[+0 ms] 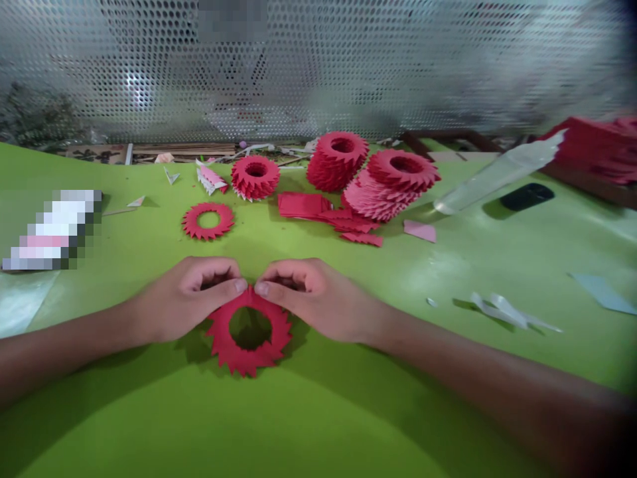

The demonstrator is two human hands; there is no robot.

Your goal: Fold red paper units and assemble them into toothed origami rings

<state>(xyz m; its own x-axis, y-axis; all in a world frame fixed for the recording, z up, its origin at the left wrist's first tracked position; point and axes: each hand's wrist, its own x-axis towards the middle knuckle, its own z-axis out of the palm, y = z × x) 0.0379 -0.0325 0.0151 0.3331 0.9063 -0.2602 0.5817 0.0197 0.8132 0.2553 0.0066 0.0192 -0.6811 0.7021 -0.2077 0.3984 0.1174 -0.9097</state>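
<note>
1. Red paper ring [249, 358]: sawtooth outer edge, green showing through its hole. Sits low at 6 o'clock in view, right under the hands; touching the table or just above it, cannot tell.
2. Left hand [186, 299]: at 9 o'clock from the ring's top edge, mostly closed, fingers curled in. Thumb pressed on the ring's upper rim, pinching it.
3. Right hand [311, 299]: mirrors the left, mostly closed, fingers curled, thumb on the same upper rim. Both thumb tips just beside each other, ring held between the hands.
4. Flat ring [208, 220]: single, red, on the green table [423, 292], at 12 o'clock from the left hand.
5. Short stack [255, 177]: red rings, at 12 o'clock from the hands, behind the flat ring.
6. Tall stack [337, 160]: red rings, at 1 o'clock, beside a leaning red-and-pink stack [391, 189].
7. Red paper pile [303, 204]: flat pieces, in front of the stacks; pink scrap [419, 230] to its 3 o'clock.
8. Far right: clear plastic sleeve [500, 172], black slab [526, 196], red paper heap [592, 149].
9. Near 3 o'clock: white scraps [502, 311], pale blue scrap [602, 293].
10. Far left: pixelated object [52, 229], cannot tell what.
11. Behind the table: perforated metal sheet [298, 66].
</note>
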